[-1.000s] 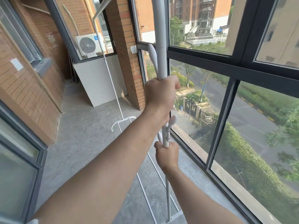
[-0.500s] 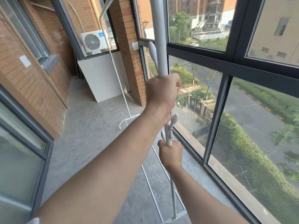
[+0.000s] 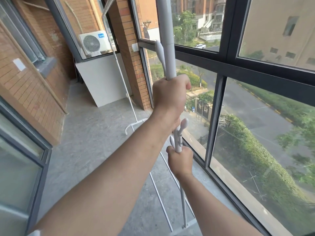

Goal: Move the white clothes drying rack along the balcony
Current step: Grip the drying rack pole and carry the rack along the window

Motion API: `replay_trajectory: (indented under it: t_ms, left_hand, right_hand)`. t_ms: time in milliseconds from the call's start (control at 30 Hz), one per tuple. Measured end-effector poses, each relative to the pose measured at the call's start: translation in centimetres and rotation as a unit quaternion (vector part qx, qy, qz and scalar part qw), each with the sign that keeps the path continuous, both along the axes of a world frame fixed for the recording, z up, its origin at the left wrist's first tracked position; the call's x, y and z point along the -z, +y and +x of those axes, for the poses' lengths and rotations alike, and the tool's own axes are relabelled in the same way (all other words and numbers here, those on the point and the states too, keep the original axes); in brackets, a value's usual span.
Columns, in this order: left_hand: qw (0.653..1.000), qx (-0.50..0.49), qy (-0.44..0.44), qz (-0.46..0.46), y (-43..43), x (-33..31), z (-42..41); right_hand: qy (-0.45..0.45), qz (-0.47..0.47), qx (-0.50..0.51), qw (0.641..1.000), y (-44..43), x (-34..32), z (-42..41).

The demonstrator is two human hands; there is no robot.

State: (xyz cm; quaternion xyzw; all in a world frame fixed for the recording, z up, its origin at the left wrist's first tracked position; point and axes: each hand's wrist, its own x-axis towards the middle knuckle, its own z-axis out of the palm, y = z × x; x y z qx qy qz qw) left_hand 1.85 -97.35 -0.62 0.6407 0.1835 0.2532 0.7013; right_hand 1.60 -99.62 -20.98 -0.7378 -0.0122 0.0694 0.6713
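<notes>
Two bare hands grip one upright of the white metal clothes drying rack [image 3: 167,48], which stands on the grey stone-tiled balcony floor [image 3: 95,142] just beside the dark-framed floor-to-ceiling window [image 3: 219,106] on the right. Largest in view is that window wall, with a street and green hedges far below it, and opposite it the red brick wall [image 3: 34,92] on the left. Between them the rack runs lengthwise along the balcony: a thick white near pole rises out of the top of the view, a thin white far pole [image 3: 119,72] leans up toward the outdoor air-conditioner unit [image 3: 94,42] behind the end glass, and slim white rails [image 3: 160,200] lie low between the two, joined to a flat foot bar at the near base. The far pole ends in a curved white foot [image 3: 134,124] resting on the floor. Rounded white plastic pegs [image 3: 183,124] branch off the near pole, one above the upper fist and a cluster between the two fists. Higher up, the left hand [image 3: 168,97] is wrapped fully around the thick pole, fingers curled closed. Below it, the right hand [image 3: 180,160] is clenched around the thinner part of the same pole, just under the pegs.
</notes>
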Motion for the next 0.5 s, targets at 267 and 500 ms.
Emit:
replay_trajectory:
  t_ms: [267, 500]
  left_hand:
    - [1.000, 0.016, -0.007, 0.008, -3.6, 0.8, -0.7]
    - [1.000, 0.020, 0.002, 0.006, -5.9, 1.2, -1.2]
  right_hand:
    - [0.004, 0.015, 0.003, 1.000, -3.7, 0.6, -1.0]
    - [-0.006, 0.004, 0.011, 1.000, -6.2, 1.0, -1.5]
